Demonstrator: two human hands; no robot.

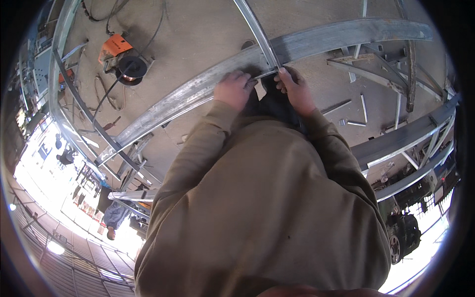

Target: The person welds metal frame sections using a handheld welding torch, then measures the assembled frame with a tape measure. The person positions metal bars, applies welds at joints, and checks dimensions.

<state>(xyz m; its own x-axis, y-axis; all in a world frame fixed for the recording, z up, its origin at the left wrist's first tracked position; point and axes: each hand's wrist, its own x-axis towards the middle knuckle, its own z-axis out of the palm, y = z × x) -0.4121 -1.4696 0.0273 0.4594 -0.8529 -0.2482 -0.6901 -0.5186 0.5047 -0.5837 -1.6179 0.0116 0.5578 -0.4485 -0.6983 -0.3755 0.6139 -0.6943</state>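
Both of my hands are in front of me at the near edge of a long, wide grey metal beam (198,74). A short, thin, light-coloured strip (263,75) spans the gap between them; its exact kind does not show. My left hand (233,90) is closed, with its fingertips on the strip's left end. My right hand (296,91) pinches the other end between thumb and fingers. Just above the right hand's thumb, a square metal tube (258,32) crosses over the beam and ends close to the strip.
An orange machine (116,46) and a black wire spool (131,70) with cables sit on the floor at the far left. Metal frames (368,69) and loose offcuts (364,109) lie to the right. A curved beam (405,133) runs beside my right arm. Another person (115,217) is at the left.
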